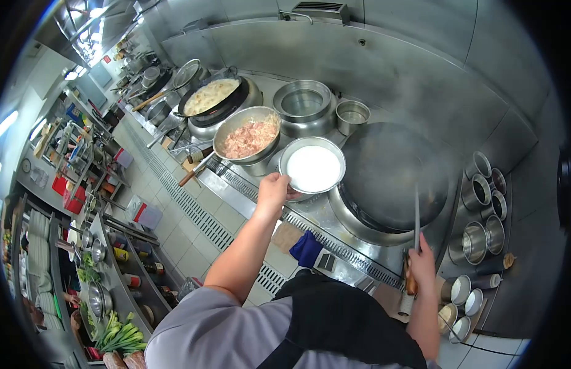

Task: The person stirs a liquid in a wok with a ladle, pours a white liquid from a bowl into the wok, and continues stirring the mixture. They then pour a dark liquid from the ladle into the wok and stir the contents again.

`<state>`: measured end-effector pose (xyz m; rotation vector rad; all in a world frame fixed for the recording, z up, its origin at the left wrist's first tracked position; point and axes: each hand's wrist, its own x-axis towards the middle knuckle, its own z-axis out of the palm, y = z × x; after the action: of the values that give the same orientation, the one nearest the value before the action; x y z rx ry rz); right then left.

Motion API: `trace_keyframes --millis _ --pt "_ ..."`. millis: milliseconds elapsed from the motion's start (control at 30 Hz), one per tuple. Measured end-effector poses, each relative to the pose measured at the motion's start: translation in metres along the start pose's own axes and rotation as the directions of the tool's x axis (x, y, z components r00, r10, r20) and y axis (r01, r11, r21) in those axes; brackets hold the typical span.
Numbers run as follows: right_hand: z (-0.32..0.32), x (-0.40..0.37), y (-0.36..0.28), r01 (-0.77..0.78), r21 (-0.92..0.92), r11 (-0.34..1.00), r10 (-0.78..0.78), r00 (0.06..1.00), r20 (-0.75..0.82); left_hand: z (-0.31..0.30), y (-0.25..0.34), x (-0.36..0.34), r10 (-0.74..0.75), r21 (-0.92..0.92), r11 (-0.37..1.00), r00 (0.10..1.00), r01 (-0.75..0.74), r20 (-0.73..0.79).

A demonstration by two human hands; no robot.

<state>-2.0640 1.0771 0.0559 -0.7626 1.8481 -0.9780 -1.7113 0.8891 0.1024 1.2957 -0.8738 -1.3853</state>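
Black apron cloth point(359, 326) lies nearest the camera, with the steel desk point(322, 212) beyond it. Left grip point(274, 189): closed on the near-left rim of a metal bowl point(283, 161), fingers partly hidden beneath. Right grip point(423, 264): closed around the wooden handle of a long utensil point(416, 215), whose far end reaches into the wok point(371, 178) and is obscured by haze.

Handling: hold the bowl level, as one-sided support makes it liable to tip. Seat the fingers well under the rim; keep them clear of the wok's hot edge. Move the utensil in controlled strokes from the handle, holding the right grip outside the haze. Keep the shaft off the bowl.

Position: the bowl sits at the far-right side of the left grip, just beside the left edge of the wok. White contents point(313, 167) fill much of it; whether liquid or powder, cannot tell. Whether the bowl's base has support is also hidden. The utensil extends from the right grip toward the far side, over the right part of the wok. A pan of meat point(251, 138) is just left of the bowl.
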Motion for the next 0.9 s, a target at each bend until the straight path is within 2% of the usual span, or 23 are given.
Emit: trace_keyframes --millis 67,133,267,300,367,400,467,533,567,600,667,733,800,833,900 --pt "0.021 0.016 0.003 0.027 0.013 1.000 -0.027 1.000 -0.010 -0.002 -0.005 0.003 0.010 0.017 1.000 1.000 -0.010 0.002" --pt "0.036 0.014 -0.002 -0.029 0.215 0.976 0.001 0.992 0.130 -0.003 -0.004 0.006 0.022 0.035 0.999 1.000 -0.022 0.007" --pt "-0.008 -0.027 0.007 -0.166 0.296 0.941 0.074 0.952 0.298 -0.001 -0.005 0.005 0.023 0.015 1.000 1.000 -0.024 0.019" --pt "-0.021 -0.023 0.017 -0.163 0.288 0.944 0.072 0.950 0.303 0.000 -0.004 0.005 0.029 0.019 0.999 0.999 -0.030 0.030" --pt "-0.036 -0.018 0.024 0.033 0.048 0.998 -0.041 0.985 0.168 -0.001 -0.004 0.005 0.031 0.013 0.999 0.999 -0.032 0.038" --pt "-0.028 -0.013 0.020 0.027 0.049 0.998 -0.035 0.986 0.166 0.001 -0.003 0.005 0.031 0.013 0.999 0.998 -0.032 0.061" --pt "-0.001 0.006 0.001 0.034 -0.033 0.999 -0.034 0.999 0.014 0.005 -0.003 0.004 0.026 0.017 0.999 0.998 -0.027 0.061" --pt "0.027 0.025 0.004 0.058 0.005 0.998 -0.058 0.998 0.031 0.007 -0.002 0.005 0.010 0.008 1.000 0.997 -0.011 0.073" --pt "0.037 0.023 0.008 0.035 0.154 0.988 -0.047 0.996 0.074 0.009 -0.002 0.005 0.017 0.018 1.000 0.997 -0.018 0.076" --pt "0.036 0.013 0.005 0.036 0.161 0.986 -0.047 0.997 0.063 0.010 -0.003 0.006 0.018 0.023 1.000 0.996 -0.020 0.089" --pt "0.018 -0.019 -0.005 -0.113 0.254 0.961 0.038 0.958 0.283 0.011 -0.008 0.007 0.009 0.015 1.000 0.998 -0.010 0.060" --pt "-0.006 -0.027 0.007 -0.144 0.241 0.960 0.081 0.964 0.253 0.011 -0.006 0.007 -0.004 0.000 1.000 0.998 0.004 0.067" --pt "-0.033 -0.013 0.035 0.059 0.021 0.998 -0.061 0.989 0.131 0.010 -0.005 0.004 0.020 0.015 1.000 0.995 -0.022 0.102" --pt "-0.036 0.035 0.091 0.379 -0.097 0.920 -0.377 0.925 0.044 0.011 -0.006 0.002 0.009 0.020 1.000 0.994 -0.012 0.113" --pt "-0.001 0.003 -0.001 0.016 -0.080 0.997 -0.017 1.000 -0.014 0.014 -0.003 0.003 0.001 0.031 1.000 0.998 -0.003 0.067"
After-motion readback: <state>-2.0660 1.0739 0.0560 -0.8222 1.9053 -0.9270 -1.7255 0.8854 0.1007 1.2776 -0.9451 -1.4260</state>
